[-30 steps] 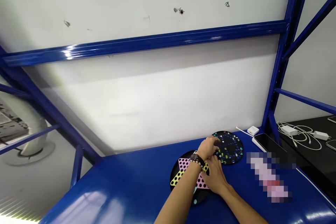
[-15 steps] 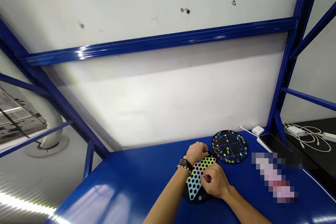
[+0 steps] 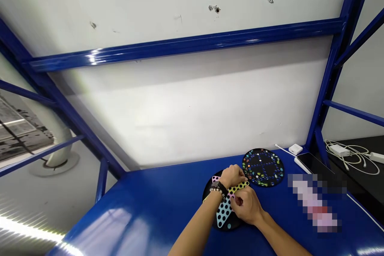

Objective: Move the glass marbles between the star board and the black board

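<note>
A round black Chinese checkers board (image 3: 208, 189) lies on the blue table, its star of blue, pink and yellow points dotted with dark holes. Over its upper right part is my left hand (image 3: 233, 176), wearing a watch and a beaded bracelet. Its fingers are bent and pinched near the yellow point; whatever is in them is hidden. My right hand (image 3: 248, 205) is curled over the right side of the same board, thumb and finger together at the pink holes. Just beyond sits a second round black board (image 3: 263, 167) carrying several coloured glass marbles.
A dark phone (image 3: 313, 165), a white charger (image 3: 295, 149) and its cable lie at the back right of the blue table (image 3: 168, 204). A blurred pinkish item (image 3: 315, 204) is at the right. Blue metal frame bars (image 3: 186, 44) cross the white wall.
My left hand has shifted right and slightly down across the board, uncovering a pink point at the upper left. My right hand has hardly moved and stays curled.
</note>
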